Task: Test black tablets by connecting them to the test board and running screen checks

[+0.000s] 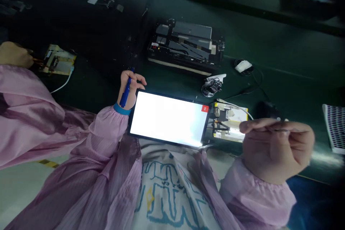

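Pink sleeve fabric fills the far left, where a co-worker's hand (13, 54) rests by a small yellow-taped circuit board (57, 60) with a white cable trailing from it. Moving right, the person's left hand (130, 88) is closed around a blue pen (125, 91), which stands nearly upright in the grip, its tip toward the wrist; the fingers touch the upper left corner of a tablet (168, 119). The tablet lies flat at the near edge of the dark green desk (283, 61), screen lit white with a small red mark at its top right corner, long axis running left to right between the two hands. Behind it sits a black test fixture (185, 48), and a small clip tool (212, 85) lies just in front of that. Just beside the tablet's right edge is a second yellow board (229, 122) with cables. The right hand (277, 147) hovers above and to the right of that board, fingers pinched on a thin dark tool (277, 129), too blurred to identify. The left hand is the nearer to the tablet.
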Demonstrator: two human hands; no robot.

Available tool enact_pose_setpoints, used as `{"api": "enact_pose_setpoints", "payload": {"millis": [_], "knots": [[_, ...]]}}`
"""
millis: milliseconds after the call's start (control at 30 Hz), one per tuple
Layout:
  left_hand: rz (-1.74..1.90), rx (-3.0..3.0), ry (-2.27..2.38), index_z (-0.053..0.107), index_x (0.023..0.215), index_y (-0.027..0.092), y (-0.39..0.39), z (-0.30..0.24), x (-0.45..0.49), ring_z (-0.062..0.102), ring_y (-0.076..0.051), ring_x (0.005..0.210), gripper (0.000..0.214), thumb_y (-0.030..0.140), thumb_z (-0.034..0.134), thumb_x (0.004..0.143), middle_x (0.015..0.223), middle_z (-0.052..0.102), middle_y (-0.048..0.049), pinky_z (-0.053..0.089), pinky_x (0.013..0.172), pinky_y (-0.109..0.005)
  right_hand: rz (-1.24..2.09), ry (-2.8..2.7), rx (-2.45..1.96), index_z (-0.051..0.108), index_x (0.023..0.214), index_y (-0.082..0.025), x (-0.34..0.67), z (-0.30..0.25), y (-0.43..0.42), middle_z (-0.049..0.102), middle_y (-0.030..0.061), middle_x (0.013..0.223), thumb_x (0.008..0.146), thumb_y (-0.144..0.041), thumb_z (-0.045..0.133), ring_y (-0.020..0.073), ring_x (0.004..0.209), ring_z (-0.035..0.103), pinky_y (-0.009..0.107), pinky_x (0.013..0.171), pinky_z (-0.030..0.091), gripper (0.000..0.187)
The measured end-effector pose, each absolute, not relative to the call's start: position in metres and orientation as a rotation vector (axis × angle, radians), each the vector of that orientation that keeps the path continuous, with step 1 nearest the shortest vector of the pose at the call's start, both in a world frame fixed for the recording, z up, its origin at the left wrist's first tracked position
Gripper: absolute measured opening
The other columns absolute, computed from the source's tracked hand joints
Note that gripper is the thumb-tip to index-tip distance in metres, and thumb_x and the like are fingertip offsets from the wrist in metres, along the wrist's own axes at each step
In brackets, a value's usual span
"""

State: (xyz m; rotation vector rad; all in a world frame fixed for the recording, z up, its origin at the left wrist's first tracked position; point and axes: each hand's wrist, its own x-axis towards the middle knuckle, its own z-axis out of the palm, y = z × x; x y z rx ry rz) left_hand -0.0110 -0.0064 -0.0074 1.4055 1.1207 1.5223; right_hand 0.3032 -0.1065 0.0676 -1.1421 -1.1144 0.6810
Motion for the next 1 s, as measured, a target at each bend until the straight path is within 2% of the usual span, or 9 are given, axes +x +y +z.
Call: {"api": "enact_pose_setpoints", "payload": {"millis": [133, 333, 433, 533, 633, 733, 900, 1000], "knots": [[1.51, 1.422, 1.171, 0.038, 0.088, 0.024, -0.006, -0.008, -0.01, 0.061, -0.017, 0.068, 0.047, 0.07, 0.046, 0.083, 0.079, 0.059, -0.0026, 0.05, 0.056, -0.031, 0.587, -1.11, -1.135, 0.058, 0.08, -0.034, 0.299, 0.071, -0.113, 0.053, -0.0018, 0.066, 0.083, -0.029, 0.054, 0.0201, 0.052, 0.05, 0.04, 0.057, 0.048, 0.007], [1.46, 1.487, 1.22, 0.039, 0.087, 0.025, -0.006, -0.006, -0.011, 0.063, -0.019, 0.07, 0.046, 0.07, 0.046, 0.082, 0.079, 0.06, -0.0031, 0.049, 0.059, -0.034, 0.765, -1.225, -0.991, 0.064, 0.083, -0.027, 0.287, 0.064, -0.133, 0.065, 0.0002, 0.069, 0.081, -0.02, 0.061, 0.0203, 0.06, 0.062, 0.04, 0.059, 0.053, 0.008], [1.386, 1.587, 1.14, 0.04, 0.086, 0.024, -0.007, -0.001, -0.012, 0.061, -0.017, 0.07, 0.034, 0.052, 0.059, 0.083, 0.081, 0.06, -0.0022, 0.048, 0.061, -0.032, 0.925, -1.344, -0.937, 0.064, 0.091, -0.024, 0.277, 0.057, -0.145, 0.07, 0.0035, 0.08, 0.084, -0.015, 0.058, 0.0216, 0.074, 0.067, 0.041, 0.066, 0.057, 0.013], [1.282, 1.654, 1.086, 0.04, 0.082, 0.023, -0.008, 0.004, -0.013, 0.06, -0.015, 0.072, 0.03, 0.027, 0.069, 0.075, 0.082, 0.06, -0.0011, 0.049, 0.066, -0.032, 1.103, -1.582, -0.784, 0.058, 0.107, -0.024, 0.26, 0.052, -0.153, 0.072, 0.0073, 0.096, 0.087, -0.012, 0.054, 0.0225, 0.091, 0.07, 0.041, 0.074, 0.06, 0.024], [1.182, 1.717, 1.055, 0.042, 0.081, 0.022, -0.007, 0.007, -0.014, 0.061, -0.017, 0.079, 0.03, 0.012, 0.066, 0.066, 0.084, 0.061, -0.0014, 0.05, 0.076, -0.036, 1.209, -1.857, -0.604, 0.049, 0.121, -0.022, 0.242, 0.052, -0.155, 0.068, 0.0134, 0.115, 0.089, -0.016, 0.052, 0.0206, 0.11, 0.065, 0.036, 0.086, 0.058, 0.033], [1.123, 1.775, 1.066, 0.043, 0.082, 0.021, -0.005, 0.008, -0.016, 0.061, -0.019, 0.082, 0.03, 0.006, 0.059, 0.062, 0.088, 0.063, -0.0025, 0.049, 0.08, -0.038, 1.22, -2.015, -0.477, 0.04, 0.129, -0.018, 0.228, 0.054, -0.155, 0.06, 0.0179, 0.129, 0.091, -0.02, 0.052, 0.0177, 0.126, 0.054, 0.032, 0.099, 0.051, 0.04], [1.12, 1.757, 1.074, 0.042, 0.085, 0.022, -0.002, 0.009, -0.017, 0.062, -0.02, 0.084, 0.033, 0.009, 0.062, 0.062, 0.091, 0.064, -0.0026, 0.05, 0.08, -0.039, 1.174, -2.233, -0.385, 0.043, 0.127, -0.011, 0.215, 0.06, -0.154, 0.055, 0.018, 0.135, 0.091, -0.031, 0.052, 0.0137, 0.134, 0.044, 0.024, 0.106, 0.044, 0.042], [1.167, 1.71, 1.022, 0.041, 0.088, 0.023, 0.0, 0.008, -0.017, 0.063, -0.02, 0.084, 0.036, 0.016, 0.069, 0.065, 0.091, 0.063, -0.0031, 0.052, 0.077, -0.038, 1.141, -2.26, -0.37, 0.047, 0.124, -0.008, 0.214, 0.061, -0.151, 0.055, 0.0195, 0.134, 0.094, -0.031, 0.048, 0.0147, 0.135, 0.043, 0.025, 0.108, 0.043, 0.039]]}}
